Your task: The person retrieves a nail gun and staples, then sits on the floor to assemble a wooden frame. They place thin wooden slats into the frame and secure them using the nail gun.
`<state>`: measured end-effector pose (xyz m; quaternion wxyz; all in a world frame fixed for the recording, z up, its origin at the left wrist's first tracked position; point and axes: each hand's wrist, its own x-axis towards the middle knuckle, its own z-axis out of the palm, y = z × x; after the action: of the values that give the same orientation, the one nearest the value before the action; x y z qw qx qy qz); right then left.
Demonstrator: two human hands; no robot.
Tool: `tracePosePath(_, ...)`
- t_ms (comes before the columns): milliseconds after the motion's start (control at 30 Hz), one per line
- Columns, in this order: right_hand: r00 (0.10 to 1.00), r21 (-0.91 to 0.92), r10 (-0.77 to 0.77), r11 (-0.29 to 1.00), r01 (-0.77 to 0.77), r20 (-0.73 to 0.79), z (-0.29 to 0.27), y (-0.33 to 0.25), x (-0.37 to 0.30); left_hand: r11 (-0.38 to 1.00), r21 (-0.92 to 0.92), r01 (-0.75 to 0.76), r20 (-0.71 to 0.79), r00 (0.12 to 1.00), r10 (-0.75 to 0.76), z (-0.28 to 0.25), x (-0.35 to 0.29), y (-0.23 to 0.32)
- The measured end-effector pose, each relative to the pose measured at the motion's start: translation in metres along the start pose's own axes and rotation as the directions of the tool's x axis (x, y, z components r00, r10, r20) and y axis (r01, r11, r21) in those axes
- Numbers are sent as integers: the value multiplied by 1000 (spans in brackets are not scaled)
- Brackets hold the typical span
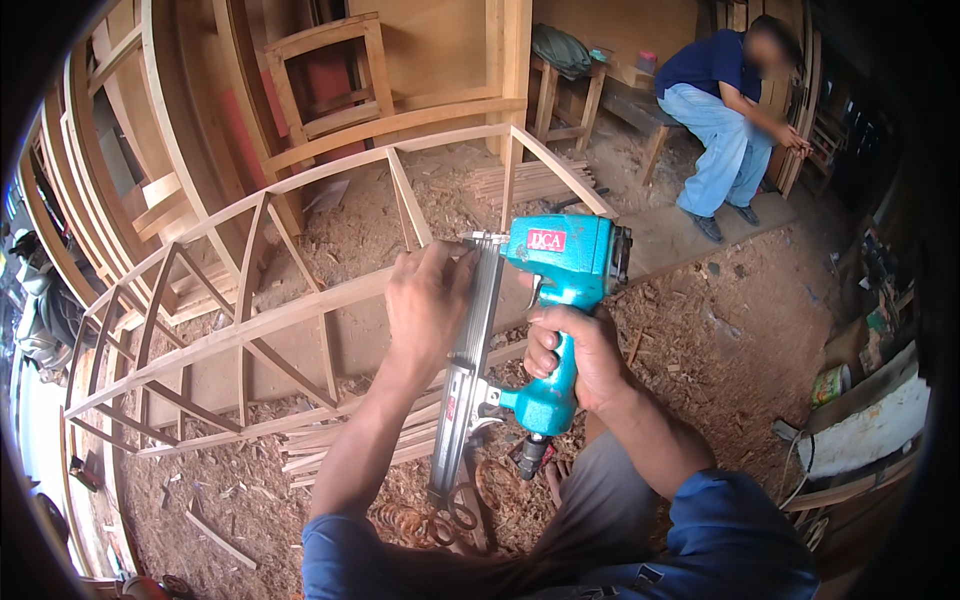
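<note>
Right hand [585, 355] fingers wrapped tight on teal nailer [560, 270] grip, left hand [428, 300] curled over its magazine [470, 350] (above wooden frame [290, 320]).

The right hand [580, 355] is wrapped around the grip of a teal pneumatic nail gun [560, 290], held above the floor [740, 330], which is strewn with wood shavings. The left hand [428, 305] rests on the upper end of the gun's long metal magazine [470, 370], fingers curled over it. A coiled air hose [430, 520] hangs from the base of the grip. Beyond the hands stands a curved wooden lattice frame [250, 330], with loose wooden strips [330, 445] lying at its foot. Near the far right corner of the floor a person in a blue shirt [725, 110] sits on a wooden bench [640, 110].
</note>
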<state>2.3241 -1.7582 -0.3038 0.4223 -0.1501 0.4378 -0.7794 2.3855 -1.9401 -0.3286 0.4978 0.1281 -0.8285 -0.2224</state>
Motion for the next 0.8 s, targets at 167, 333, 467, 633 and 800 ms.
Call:
tracePosePath(167, 1000, 18, -9, 1000, 9, 4, -3, 3, 3, 958, 152, -243, 27, 970, 241, 6, 1, -6)
tracePosePath(333, 1000, 33, -2, 999, 1, 23, -3, 4, 4, 917, 275, -289, 93, 957, 274, 1, 2, 5)
tracePosePath(467, 1000, 52, 11, 999, -12, 21, -2, 5, 4, 893, 304, -331, 142, 943, 300, -1, -3, 16)
tracePosePath(633, 1000, -7, 27, 1000, -27, 12, -2, 4, 4, 995, -53, 85, 136, 988, -77, 4, -8, 7)
tracePosePath(800, 999, -20, 37, 999, -37, -1, -1, 3, 5, 644, -563, 518, 307, 855, -419, 21, -17, -11)
